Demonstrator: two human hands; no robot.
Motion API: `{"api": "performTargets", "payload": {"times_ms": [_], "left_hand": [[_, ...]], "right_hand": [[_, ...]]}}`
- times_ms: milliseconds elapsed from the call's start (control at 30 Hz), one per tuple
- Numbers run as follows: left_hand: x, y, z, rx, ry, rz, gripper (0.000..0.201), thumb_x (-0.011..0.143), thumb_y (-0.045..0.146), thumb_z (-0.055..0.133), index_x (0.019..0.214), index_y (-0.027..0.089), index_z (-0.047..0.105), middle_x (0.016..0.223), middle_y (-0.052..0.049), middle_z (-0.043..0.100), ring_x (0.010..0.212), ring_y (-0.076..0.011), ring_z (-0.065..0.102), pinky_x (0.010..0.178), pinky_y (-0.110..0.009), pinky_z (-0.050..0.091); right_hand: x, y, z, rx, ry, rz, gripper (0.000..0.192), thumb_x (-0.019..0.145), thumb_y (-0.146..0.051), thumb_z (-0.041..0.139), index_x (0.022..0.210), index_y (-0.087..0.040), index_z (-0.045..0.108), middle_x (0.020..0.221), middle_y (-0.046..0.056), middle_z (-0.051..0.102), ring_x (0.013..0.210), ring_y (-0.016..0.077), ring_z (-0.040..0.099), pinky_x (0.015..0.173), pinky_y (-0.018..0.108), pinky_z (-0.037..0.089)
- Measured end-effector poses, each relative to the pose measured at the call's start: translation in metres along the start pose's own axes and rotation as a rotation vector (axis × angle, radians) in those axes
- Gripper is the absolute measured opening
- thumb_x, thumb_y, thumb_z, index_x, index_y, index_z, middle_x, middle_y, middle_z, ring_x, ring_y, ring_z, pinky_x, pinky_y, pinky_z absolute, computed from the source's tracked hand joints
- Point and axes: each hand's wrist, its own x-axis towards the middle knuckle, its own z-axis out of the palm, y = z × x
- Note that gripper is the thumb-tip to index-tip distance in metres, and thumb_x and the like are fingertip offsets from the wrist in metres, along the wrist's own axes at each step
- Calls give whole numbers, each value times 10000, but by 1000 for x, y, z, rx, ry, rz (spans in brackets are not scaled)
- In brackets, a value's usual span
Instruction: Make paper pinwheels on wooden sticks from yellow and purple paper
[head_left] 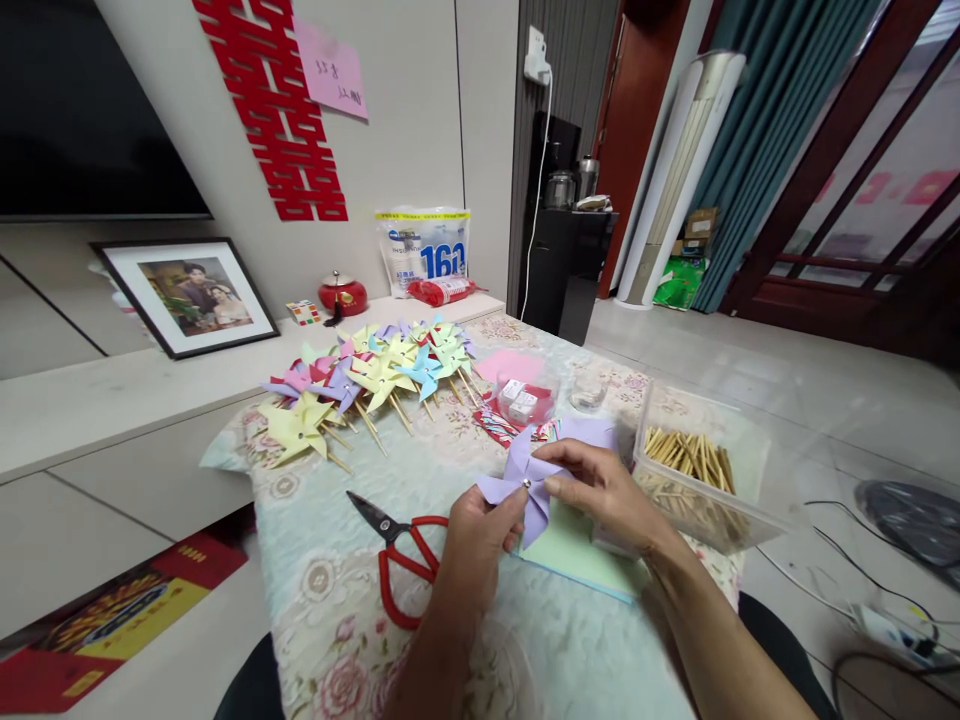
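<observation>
A purple paper pinwheel [537, 518] with a small round pin at its centre is held between my two hands above the table. The fingers of my left hand [480, 528] pinch its left side near the pin. On its right side, my right hand [600, 490] grips a blade between thumb and fingers. No stick shows on this pinwheel; its back is hidden. Under the hands lies a stack of light green paper [592, 562]. Red-handled scissors [409, 540] rest open on the flowered tablecloth [337, 540], left of my left hand.
Several finished pinwheels on sticks [382, 375] lie at the back left. A clear plastic bin [697, 495] of short sticks stands at the right. Behind my hands are a small clear container [517, 400], patterned strips [495, 425] and a round clear lid-like piece [589, 392].
</observation>
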Motion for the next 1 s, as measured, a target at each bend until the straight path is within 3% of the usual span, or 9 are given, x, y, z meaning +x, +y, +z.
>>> {"api": "performTargets", "payload": {"times_ms": [100, 233, 433, 667, 1000], "left_hand": [[1, -2, -2, -31, -23, -4, 362, 673, 415, 822, 746, 146, 591, 530, 43, 529, 468, -65, 403, 457, -202, 271], [0, -1, -2, -35, 9, 3, 383, 674, 438, 826, 731, 148, 582, 519, 44, 523, 455, -58, 387, 448, -200, 249], [-6, 7, 2, -82, -2, -6, 351, 689, 417, 810, 742, 153, 585, 508, 48, 528, 444, -60, 388, 432, -196, 252], [-12, 9, 10, -95, 3, -1, 374, 632, 433, 819, 659, 165, 560, 453, 45, 521, 391, -55, 372, 414, -200, 251], [-13, 7, 18, -155, 49, -63, 367, 565, 409, 829, 626, 173, 555, 447, 52, 496, 414, -64, 383, 411, -196, 241]], "right_hand": [[-3, 3, -1, -40, 92, -87, 306, 890, -305, 661, 1186, -229, 661, 1199, 74, 694, 1082, 228, 643, 907, 360, 497], [-7, 5, -2, -206, 129, -300, 302, 901, -166, 610, 1182, -252, 681, 1199, 67, 697, 1125, 220, 638, 971, 381, 493], [-8, -1, 4, -425, 217, -563, 331, 914, -81, 578, 1177, -243, 694, 1090, 70, 739, 1033, 196, 682, 880, 331, 545], [-6, 0, 9, -541, 280, -621, 318, 917, -55, 552, 1145, -223, 696, 1001, 75, 757, 960, 201, 713, 797, 323, 572], [-4, 8, 10, -457, 219, -600, 328, 908, -17, 515, 1077, -223, 706, 1017, 68, 726, 988, 182, 680, 850, 318, 556]]}}
